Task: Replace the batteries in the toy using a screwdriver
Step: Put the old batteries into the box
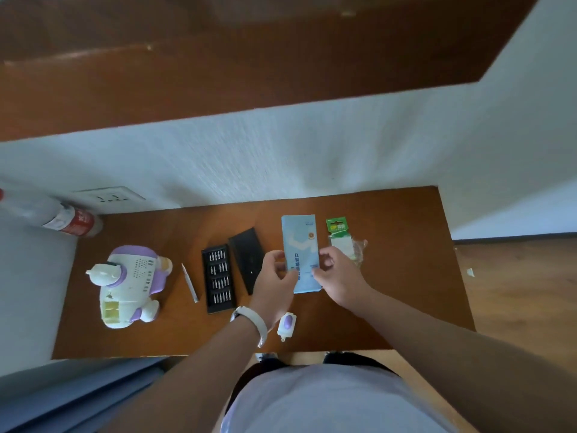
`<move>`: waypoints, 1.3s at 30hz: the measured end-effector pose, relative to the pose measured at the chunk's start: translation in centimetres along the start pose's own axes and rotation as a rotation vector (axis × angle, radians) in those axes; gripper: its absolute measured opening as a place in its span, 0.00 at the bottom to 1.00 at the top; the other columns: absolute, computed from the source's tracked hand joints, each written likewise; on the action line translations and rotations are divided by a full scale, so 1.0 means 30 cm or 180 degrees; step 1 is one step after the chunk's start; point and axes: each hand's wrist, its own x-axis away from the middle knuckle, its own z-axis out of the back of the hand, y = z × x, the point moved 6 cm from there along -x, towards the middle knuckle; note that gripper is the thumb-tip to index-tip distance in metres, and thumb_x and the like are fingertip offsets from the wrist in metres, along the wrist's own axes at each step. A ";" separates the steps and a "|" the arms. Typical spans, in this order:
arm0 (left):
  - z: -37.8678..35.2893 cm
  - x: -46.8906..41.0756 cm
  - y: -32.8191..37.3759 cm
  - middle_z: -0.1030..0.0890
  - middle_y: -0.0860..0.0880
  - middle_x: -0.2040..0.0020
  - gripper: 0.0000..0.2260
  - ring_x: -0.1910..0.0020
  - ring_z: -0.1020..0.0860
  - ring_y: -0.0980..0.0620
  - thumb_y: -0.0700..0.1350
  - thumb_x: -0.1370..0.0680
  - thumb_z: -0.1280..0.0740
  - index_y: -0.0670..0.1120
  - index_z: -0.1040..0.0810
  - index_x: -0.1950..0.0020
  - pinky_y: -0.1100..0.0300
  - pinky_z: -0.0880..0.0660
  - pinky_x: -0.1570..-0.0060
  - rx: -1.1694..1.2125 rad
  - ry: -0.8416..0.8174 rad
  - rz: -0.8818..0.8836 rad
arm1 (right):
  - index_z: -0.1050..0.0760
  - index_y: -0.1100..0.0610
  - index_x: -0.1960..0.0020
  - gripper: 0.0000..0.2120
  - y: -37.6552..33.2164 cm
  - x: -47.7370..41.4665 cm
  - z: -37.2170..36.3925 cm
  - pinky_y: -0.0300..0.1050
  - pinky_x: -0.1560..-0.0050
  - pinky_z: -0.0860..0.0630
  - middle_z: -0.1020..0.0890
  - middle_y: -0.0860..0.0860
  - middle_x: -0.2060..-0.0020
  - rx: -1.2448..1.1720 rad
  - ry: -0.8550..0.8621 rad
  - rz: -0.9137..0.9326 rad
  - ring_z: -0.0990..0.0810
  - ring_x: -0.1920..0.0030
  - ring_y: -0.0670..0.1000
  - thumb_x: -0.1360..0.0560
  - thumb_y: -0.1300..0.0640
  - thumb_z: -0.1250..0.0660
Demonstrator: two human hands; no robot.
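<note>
Both grips pinch one thing. The left grip (276, 276) holds the left edge of a tall light blue paper box (299, 242) with its thumb and bent fingers. The right grip (335, 275) holds the right edge the same way. The box points away from the person, over the brown wooden desk (406, 276). I cannot tell if it rests on the desk or is lifted a bit. A white band (254, 325) goes round the left wrist.

The white and purple plastic toy (131, 285) (it has round feet and a patch of little holes on its body) sits at the left end of the desk, well apart from both grips. Just right of the toy lies a thin silver metal screwdriver (189, 282), and nothing touches it. Next to that is an open black tray of tiny metal bits (218, 281). A flat black lid (246, 260) lies beside the tray, and the left grip hides one corner of it.

A green card pack (337, 228) with clear wrap lies just right of the blue box, near the right grip. What is inside is too blurry to tell. A small white and purple plastic piece (286, 325) lies near the front edge, beside the left wrist. A red and white bottle (67, 220) lies in the far left corner, by a white wall socket (109, 196).
</note>
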 end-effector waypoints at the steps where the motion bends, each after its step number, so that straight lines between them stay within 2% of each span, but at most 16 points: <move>1: -0.003 -0.008 -0.012 0.18 0.52 0.45 0.12 0.47 0.18 0.53 0.44 0.19 0.35 0.56 0.30 0.38 0.55 0.18 0.48 -0.0096 0.0040 0.0009 | 0.33 0.52 0.40 0.14 0.008 -0.011 -0.008 0.36 0.59 0.19 0.20 0.52 0.40 0.0058 -0.0013 -0.0006 0.18 0.42 0.53 0.21 0.58 0.32; 4: -0.007 -0.027 -0.041 0.18 0.53 0.47 0.07 0.49 0.18 0.52 0.46 0.19 0.34 0.55 0.29 0.44 0.51 0.17 0.48 -0.0444 0.0174 0.0061 | 0.32 0.52 0.41 0.12 0.029 -0.037 -0.024 0.33 0.66 0.23 0.18 0.52 0.44 0.0208 -0.0023 -0.0010 0.17 0.50 0.50 0.22 0.57 0.32; 7: -0.010 -0.043 -0.056 0.18 0.53 0.45 0.06 0.52 0.19 0.56 0.48 0.19 0.34 0.57 0.30 0.48 0.60 0.18 0.57 -0.0675 0.0279 0.0082 | 0.34 0.50 0.43 0.12 0.037 -0.052 -0.033 0.37 0.64 0.20 0.19 0.49 0.50 0.0455 -0.0019 0.0026 0.20 0.59 0.41 0.22 0.56 0.32; 9: -0.011 -0.051 -0.066 0.18 0.52 0.42 0.05 0.51 0.20 0.57 0.48 0.18 0.34 0.56 0.29 0.47 0.67 0.22 0.61 -0.0785 0.0317 0.0141 | 0.33 0.50 0.43 0.12 0.038 -0.057 -0.038 0.40 0.61 0.19 0.18 0.51 0.48 0.0621 -0.0033 0.0070 0.19 0.58 0.44 0.22 0.56 0.32; 12: -0.010 -0.059 -0.076 0.18 0.51 0.39 0.05 0.49 0.20 0.54 0.49 0.18 0.35 0.54 0.28 0.43 0.70 0.26 0.63 -0.1089 0.0327 0.0169 | 0.32 0.54 0.40 0.13 0.036 -0.062 -0.041 0.44 0.59 0.18 0.18 0.52 0.44 0.0919 -0.0054 0.0125 0.17 0.52 0.50 0.22 0.56 0.32; 16: -0.004 -0.074 -0.065 0.17 0.49 0.39 0.05 0.56 0.20 0.55 0.49 0.18 0.35 0.51 0.24 0.44 0.66 0.22 0.63 -0.1670 0.0334 -0.0014 | 0.31 0.55 0.38 0.15 0.027 -0.066 -0.045 0.46 0.56 0.18 0.20 0.53 0.44 0.1274 -0.0048 0.0174 0.19 0.52 0.50 0.22 0.55 0.33; 19: -0.008 -0.081 -0.065 0.18 0.47 0.40 0.09 0.54 0.20 0.51 0.49 0.18 0.35 0.47 0.21 0.40 0.62 0.18 0.58 -0.1886 0.0339 -0.0027 | 0.31 0.56 0.39 0.14 0.022 -0.068 -0.054 0.48 0.53 0.18 0.21 0.54 0.45 0.1429 -0.0039 0.0217 0.19 0.49 0.52 0.22 0.55 0.33; 23: -0.013 -0.079 -0.064 0.18 0.47 0.39 0.12 0.52 0.20 0.51 0.49 0.18 0.35 0.47 0.22 0.37 0.61 0.18 0.55 -0.1976 0.0374 -0.0075 | 0.32 0.57 0.38 0.14 0.018 -0.068 -0.060 0.47 0.54 0.20 0.22 0.55 0.44 0.1518 -0.0042 0.0238 0.20 0.48 0.53 0.22 0.56 0.33; 28: -0.016 -0.076 -0.059 0.18 0.47 0.41 0.11 0.54 0.22 0.52 0.49 0.18 0.34 0.48 0.23 0.37 0.59 0.18 0.54 -0.2045 0.0475 -0.0117 | 0.32 0.57 0.36 0.16 0.011 -0.067 -0.062 0.47 0.53 0.20 0.22 0.55 0.42 0.1570 -0.0021 0.0294 0.20 0.46 0.54 0.22 0.57 0.33; 31: -0.016 -0.072 -0.053 0.19 0.48 0.42 0.12 0.54 0.23 0.53 0.48 0.19 0.32 0.49 0.25 0.36 0.62 0.19 0.56 -0.2070 0.0529 -0.0179 | 0.33 0.57 0.36 0.16 0.007 -0.063 -0.063 0.49 0.50 0.19 0.23 0.55 0.41 0.1595 -0.0033 0.0327 0.20 0.45 0.54 0.22 0.57 0.33; 33: -0.016 -0.066 -0.045 0.20 0.48 0.40 0.16 0.51 0.24 0.54 0.47 0.20 0.31 0.49 0.27 0.33 0.62 0.19 0.55 -0.2050 0.0561 -0.0301 | 0.32 0.57 0.36 0.16 0.002 -0.058 -0.058 0.49 0.50 0.20 0.23 0.55 0.42 0.1611 -0.0057 0.0360 0.21 0.46 0.53 0.21 0.57 0.34; 36: -0.017 -0.050 -0.027 0.23 0.48 0.38 0.20 0.46 0.24 0.54 0.46 0.21 0.31 0.49 0.31 0.30 0.59 0.18 0.54 -0.1996 0.0663 -0.0445 | 0.31 0.58 0.33 0.18 -0.011 -0.039 -0.026 0.42 0.53 0.25 0.24 0.54 0.43 0.1561 -0.0080 0.0499 0.24 0.50 0.49 0.21 0.56 0.34; 39: -0.034 -0.035 -0.008 0.25 0.48 0.37 0.20 0.40 0.24 0.51 0.46 0.20 0.31 0.48 0.30 0.29 0.60 0.19 0.54 -0.1924 0.0668 -0.0583 | 0.27 0.59 0.35 0.15 -0.023 0.001 0.047 0.40 0.53 0.28 0.24 0.52 0.47 0.1363 -0.0016 0.0669 0.23 0.52 0.49 0.21 0.58 0.34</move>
